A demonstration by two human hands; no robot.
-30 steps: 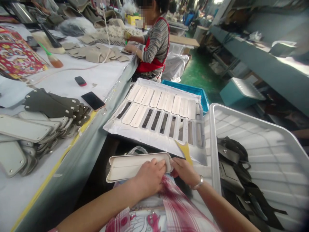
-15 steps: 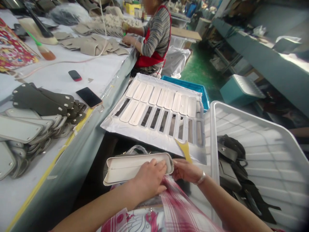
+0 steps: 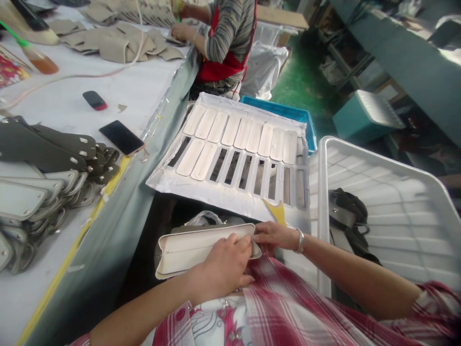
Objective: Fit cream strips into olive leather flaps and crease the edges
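Note:
On my lap lies a bag (image 3: 180, 253), its long cream side up, with a raised rim and a thin line along its middle. My left hand (image 3: 228, 259) reaches over the near rim, and its bent fingers press inside the right end. At that same end my right hand (image 3: 272, 236) pinches the rim from outside, its thumb and fingers closed together. The fingertips of both hands almost meet, and whatever lies between them is hidden. Behind the bag shows a clear plastic loop (image 3: 205, 217).
Ahead, a white slotted rack (image 3: 216, 192) carries several cream strips (image 3: 233, 129). A white basket (image 3: 324, 192) with dark bags (image 3: 347, 211) stands at my right. The left table (image 3: 118, 197) bears grey panels (image 3: 21, 197) and a phone (image 3: 121, 137). A co-worker (image 3: 226, 43) sits beyond.
My view has tilted down and shifted slightly. My right hand has moved up and over the bag's right end, closer to my left fingers. The left hand stays in the same spot.

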